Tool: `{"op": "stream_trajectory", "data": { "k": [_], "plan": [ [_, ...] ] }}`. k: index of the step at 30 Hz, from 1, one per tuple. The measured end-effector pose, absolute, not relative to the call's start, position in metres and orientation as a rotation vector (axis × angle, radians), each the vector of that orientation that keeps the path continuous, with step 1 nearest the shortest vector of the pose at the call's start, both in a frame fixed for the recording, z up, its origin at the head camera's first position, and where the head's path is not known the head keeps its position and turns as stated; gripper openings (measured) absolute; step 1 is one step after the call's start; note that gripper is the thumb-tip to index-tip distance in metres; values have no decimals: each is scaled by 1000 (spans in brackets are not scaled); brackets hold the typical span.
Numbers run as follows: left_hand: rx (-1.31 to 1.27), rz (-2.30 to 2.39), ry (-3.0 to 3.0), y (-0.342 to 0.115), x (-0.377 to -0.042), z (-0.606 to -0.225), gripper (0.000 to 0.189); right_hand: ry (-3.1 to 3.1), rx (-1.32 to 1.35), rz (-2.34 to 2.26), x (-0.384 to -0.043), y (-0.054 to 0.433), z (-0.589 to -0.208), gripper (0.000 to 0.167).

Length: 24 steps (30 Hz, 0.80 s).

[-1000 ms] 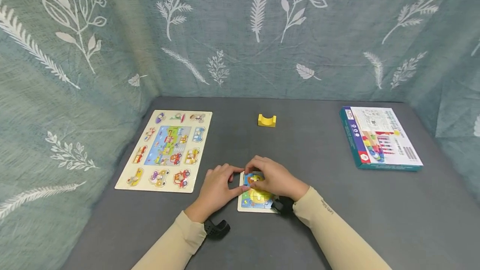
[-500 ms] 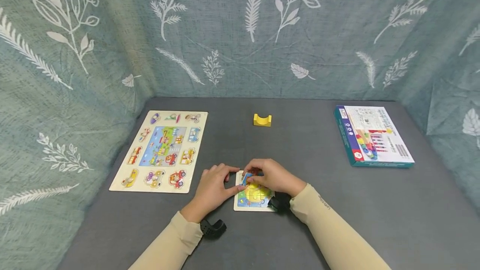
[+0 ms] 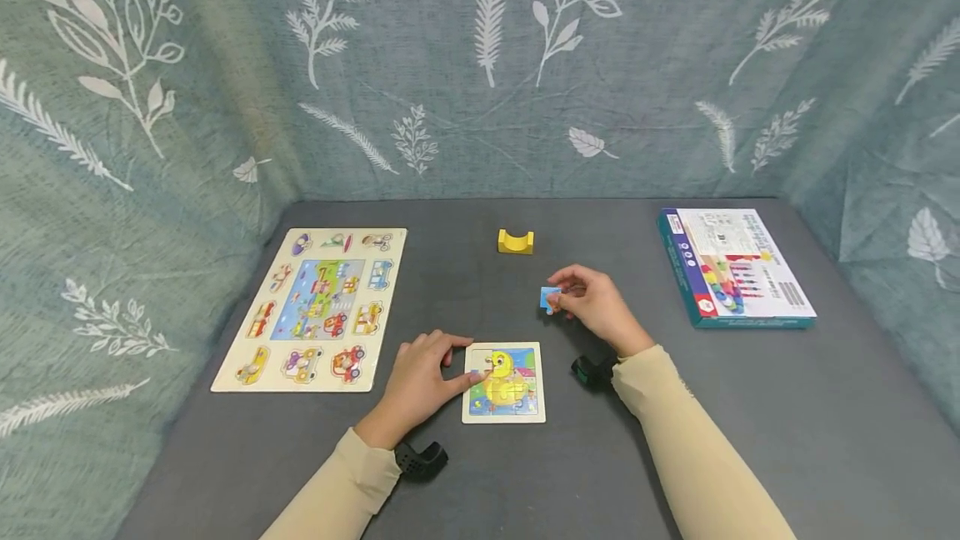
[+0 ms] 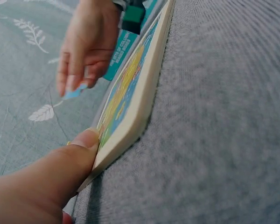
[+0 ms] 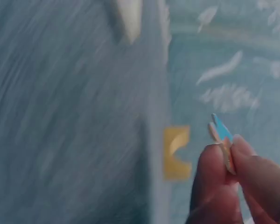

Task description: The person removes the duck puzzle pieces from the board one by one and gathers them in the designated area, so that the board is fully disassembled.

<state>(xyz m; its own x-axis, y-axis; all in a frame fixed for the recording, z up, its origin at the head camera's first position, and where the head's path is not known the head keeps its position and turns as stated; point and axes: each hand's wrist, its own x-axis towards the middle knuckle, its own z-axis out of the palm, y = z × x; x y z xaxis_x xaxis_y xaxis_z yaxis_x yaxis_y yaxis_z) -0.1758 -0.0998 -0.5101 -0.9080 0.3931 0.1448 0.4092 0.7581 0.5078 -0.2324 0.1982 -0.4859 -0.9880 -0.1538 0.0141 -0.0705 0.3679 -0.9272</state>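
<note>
My right hand [image 3: 596, 307] pinches a small light-blue jigsaw piece [image 3: 550, 298] between thumb and fingertips, lifted above the table beyond the puzzle. The right wrist view shows that piece [image 5: 223, 135] edge-on. A square duck jigsaw puzzle [image 3: 506, 394] in a pale wooden tray lies flat in front. Its upper left shows a bare, piece-sized patch. My left hand [image 3: 423, 382] rests at the tray's left side, thumb pressing on its edge and index finger stretched to the upper left corner. In the left wrist view the thumb [image 4: 79, 147] touches the tray's rim; the other fingers are mostly hidden.
A larger wooden peg puzzle board [image 3: 225, 373] with vehicle pictures lies to the left. A yellow block with a curved notch [image 3: 516, 242] stands at the back middle. A teal and white box [image 3: 738, 269] lies at the right. A patterned cloth [image 3: 450, 65] hangs behind the grey table.
My right hand has pulled the blue piece out of the puzzle's upper left and carried it up, away and to the right. The left hand stays on the tray.
</note>
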Motion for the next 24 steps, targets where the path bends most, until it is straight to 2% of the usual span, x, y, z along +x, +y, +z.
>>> {"op": "stream_trajectory", "data": {
  "k": [7,24],
  "plan": [
    [-642,-873,-2945,-100,-175,-508,54,2536,-63,-1686,-236,204,-498,16],
    [-621,-874,-2966,-99,-176,-507,53,2945,-323,-1120,-227,186,-500,7]
  ]
}}
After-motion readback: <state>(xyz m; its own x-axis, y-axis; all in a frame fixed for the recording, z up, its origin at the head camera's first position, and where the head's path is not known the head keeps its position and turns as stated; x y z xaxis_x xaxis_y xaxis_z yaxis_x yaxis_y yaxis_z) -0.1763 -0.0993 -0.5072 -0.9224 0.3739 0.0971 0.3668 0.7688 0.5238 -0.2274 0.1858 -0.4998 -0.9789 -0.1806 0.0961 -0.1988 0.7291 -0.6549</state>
